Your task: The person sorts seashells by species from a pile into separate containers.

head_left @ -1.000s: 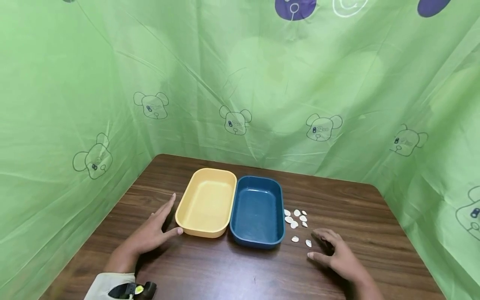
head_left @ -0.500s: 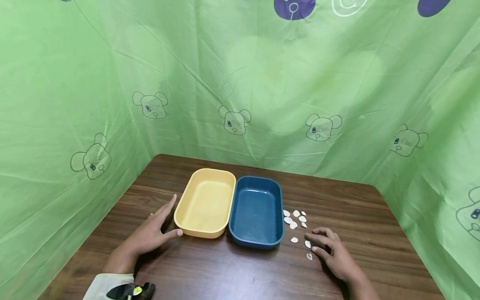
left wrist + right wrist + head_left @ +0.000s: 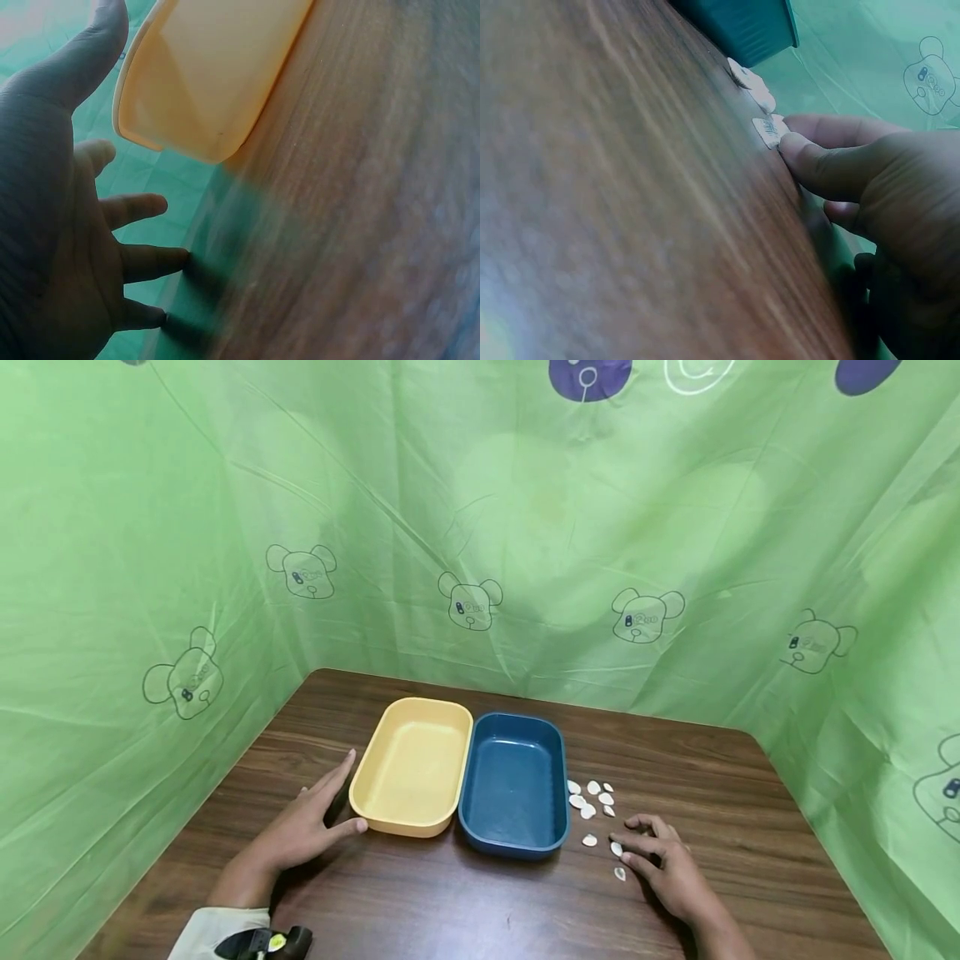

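My left hand (image 3: pixel 303 827) rests by the near left side of the yellow tray (image 3: pixel 412 823), fingers spread and thumb at its corner. The left wrist view shows straight fingers with nothing in them. At the right, my right hand (image 3: pixel 667 864) pinches a small white seashell (image 3: pixel 617 849) between thumb and forefinger, low over the table. In the right wrist view this seashell (image 3: pixel 767 132) juts out from the fingertips. One more seashell (image 3: pixel 619 874) lies just below the thumb, and another (image 3: pixel 589 841) lies to the left.
A blue tray (image 3: pixel 513 847) stands against the yellow one's right side. Several white seashells (image 3: pixel 588 811) lie in a loose group along its right edge. Green printed cloth (image 3: pixel 555 527) hangs behind and beside the brown wooden table (image 3: pixel 420 902).
My right hand moved slightly left and its thumb and fingers closed in on a seashell. The seashell below the thumb came into sight. The left hand and trays stayed put.
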`<move>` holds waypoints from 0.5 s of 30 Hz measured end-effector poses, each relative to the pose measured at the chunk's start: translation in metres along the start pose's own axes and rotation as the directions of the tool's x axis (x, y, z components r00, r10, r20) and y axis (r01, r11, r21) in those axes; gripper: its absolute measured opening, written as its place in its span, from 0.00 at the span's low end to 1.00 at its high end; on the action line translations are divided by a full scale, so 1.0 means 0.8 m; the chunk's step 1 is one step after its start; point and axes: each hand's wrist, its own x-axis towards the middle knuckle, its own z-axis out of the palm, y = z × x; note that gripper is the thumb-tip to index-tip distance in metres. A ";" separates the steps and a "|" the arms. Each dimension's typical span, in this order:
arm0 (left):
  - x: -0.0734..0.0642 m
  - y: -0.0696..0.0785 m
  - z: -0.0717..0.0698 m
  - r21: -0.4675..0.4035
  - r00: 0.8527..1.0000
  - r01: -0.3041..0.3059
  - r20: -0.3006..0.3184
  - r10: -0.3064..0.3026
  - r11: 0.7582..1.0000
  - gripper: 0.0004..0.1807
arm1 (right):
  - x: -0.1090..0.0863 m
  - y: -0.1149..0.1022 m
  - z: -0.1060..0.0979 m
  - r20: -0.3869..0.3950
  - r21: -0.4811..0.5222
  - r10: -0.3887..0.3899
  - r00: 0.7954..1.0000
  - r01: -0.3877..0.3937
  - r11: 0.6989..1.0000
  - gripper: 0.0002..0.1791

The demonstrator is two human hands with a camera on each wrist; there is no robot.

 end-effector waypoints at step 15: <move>0.000 0.004 0.000 0.012 1.000 0.008 -0.008 -0.008 1.000 0.59 | 0.001 -0.003 -0.001 0.046 -0.017 0.067 0.997 -0.066 0.998 0.16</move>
